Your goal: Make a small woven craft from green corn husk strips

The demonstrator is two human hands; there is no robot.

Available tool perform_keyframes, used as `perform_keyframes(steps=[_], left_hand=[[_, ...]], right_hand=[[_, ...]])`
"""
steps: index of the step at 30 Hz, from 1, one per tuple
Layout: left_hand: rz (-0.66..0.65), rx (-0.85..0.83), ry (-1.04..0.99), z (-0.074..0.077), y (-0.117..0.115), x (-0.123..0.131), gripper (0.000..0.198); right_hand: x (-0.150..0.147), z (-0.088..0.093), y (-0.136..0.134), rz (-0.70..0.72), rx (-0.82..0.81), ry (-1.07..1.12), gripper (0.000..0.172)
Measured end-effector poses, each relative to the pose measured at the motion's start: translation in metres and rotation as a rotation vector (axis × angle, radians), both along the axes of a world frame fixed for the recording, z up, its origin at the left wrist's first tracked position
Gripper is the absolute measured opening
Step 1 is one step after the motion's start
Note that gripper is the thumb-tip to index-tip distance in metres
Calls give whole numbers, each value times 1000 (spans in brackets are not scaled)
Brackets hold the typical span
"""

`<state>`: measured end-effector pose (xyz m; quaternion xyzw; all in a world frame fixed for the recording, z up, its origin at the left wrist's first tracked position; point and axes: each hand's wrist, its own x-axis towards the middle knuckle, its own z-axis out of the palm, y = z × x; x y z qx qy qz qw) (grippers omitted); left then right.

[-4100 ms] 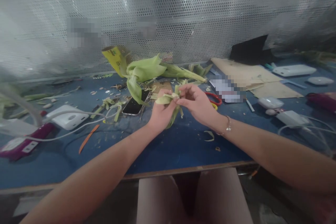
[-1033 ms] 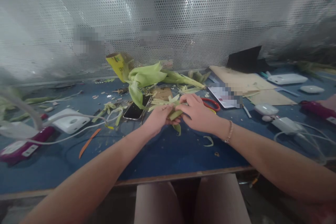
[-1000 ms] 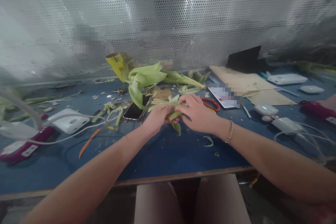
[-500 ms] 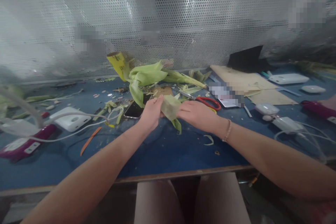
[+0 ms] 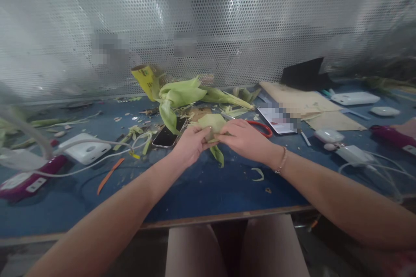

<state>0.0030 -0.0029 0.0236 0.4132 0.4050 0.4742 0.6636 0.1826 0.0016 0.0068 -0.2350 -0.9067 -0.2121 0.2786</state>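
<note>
Between my hands, a pale green piece of corn husk (image 5: 212, 121) is pinched at its lower edge. My left hand (image 5: 191, 143) is closed on its left side, thumb and fingers pressed together. From the right, the fingertips of my right hand (image 5: 243, 140) grip the same piece close to my left fingers. A greener husk strip (image 5: 217, 156) hangs below the hands; whether it belongs to the held piece, I cannot tell. Just behind lie a bundle of green husk leaves (image 5: 183, 94), a black-screened phone (image 5: 165, 136) and red-handled scissors (image 5: 263, 128), partly hidden by my right hand.
A yellow roll (image 5: 143, 81) leans by the perforated metal wall. White power banks (image 5: 85, 148), cables and a purple device (image 5: 34, 177) lie to the left. Right are a lit phone (image 5: 274, 120), brown cardboard (image 5: 299, 99), a charger (image 5: 353, 154) and another person's hand (image 5: 407, 127).
The husk piece has tilted from facing me to lying flatter, its broad part now beyond my fingers. My hands have drawn closer together along its near edge.
</note>
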Motion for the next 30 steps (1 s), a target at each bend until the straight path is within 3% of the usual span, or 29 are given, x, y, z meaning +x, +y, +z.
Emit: perform_keyframes(steps=[5,7,11,20,25,30], left_hand=[[-45,48,21,4,-3,-1,4],[-59,63,56,6,-4,-2,9],[-46,79,134,3,-2,-2,14],[18,4,34,1,4,-3,19],[32,15,41,-1,3,-3,12],[75,116,90,-4,3,0,10]], right_hand=[[2,0,0,-44,-27,-15,26],[2,0,1,-18,-58,0,24],[-1,-3,6,47,-149,168,20],[-4,-6,6,79,-245,380,13],[-9,-3,6,-129,-474,663,10],[-13,-6,6,-64,-816,861,11]])
